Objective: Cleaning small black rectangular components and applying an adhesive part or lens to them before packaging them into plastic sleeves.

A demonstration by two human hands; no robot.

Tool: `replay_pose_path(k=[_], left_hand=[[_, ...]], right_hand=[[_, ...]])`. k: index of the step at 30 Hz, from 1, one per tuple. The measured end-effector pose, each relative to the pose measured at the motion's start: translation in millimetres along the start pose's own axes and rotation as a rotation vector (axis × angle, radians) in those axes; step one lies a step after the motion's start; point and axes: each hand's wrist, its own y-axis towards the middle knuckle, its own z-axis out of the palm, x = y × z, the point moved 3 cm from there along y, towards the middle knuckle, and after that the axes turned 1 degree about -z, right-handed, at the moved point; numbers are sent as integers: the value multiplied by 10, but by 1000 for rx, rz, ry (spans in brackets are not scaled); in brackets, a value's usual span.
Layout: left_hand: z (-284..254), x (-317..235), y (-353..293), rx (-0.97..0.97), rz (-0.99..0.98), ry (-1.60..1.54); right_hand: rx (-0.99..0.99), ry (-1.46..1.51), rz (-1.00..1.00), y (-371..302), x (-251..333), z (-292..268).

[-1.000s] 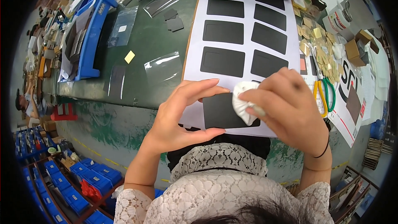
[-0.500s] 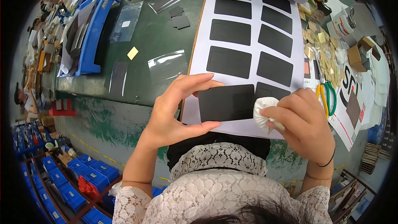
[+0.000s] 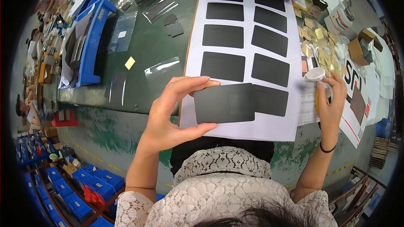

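Observation:
A plain black card is gripped at its left end by my left hand, the fingers on its upper edge and the thumb on its lower edge. It is held over the lower part of a white sheet that carries two columns of similar black cards, and it covers the lower left place. My right hand is off to the right of the sheet, fingers apart. Close to its thumb tip sits a white rounded cloth wad; whether they touch is hard to see.
Right of the sheet are small tan packets, a white bottle and an open cardboard box. Clear plastic sleeves, a yellow square and a blue bin lie left on the green table.
My right hand has moved right, away from the black card, taking the white wad off the sheet; its fingers have spread. My left hand still holds the card, now slightly further left.

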Motion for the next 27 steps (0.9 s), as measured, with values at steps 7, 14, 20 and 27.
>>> replay_pose_path(k=[7,14,20,27], left_hand=[[116,-50,70,44,21,54],[70,-213,60,198,78,194],[-524,272,45,-161,-95,616],[-596,595,-2,-167,-218,539]], right_hand=[[199,452,-219,181,936,-432],[499,641,-487,86,1399,-81],[609,1705,333,-114,1257,180],[674,2128,770,-61,1334,323]])
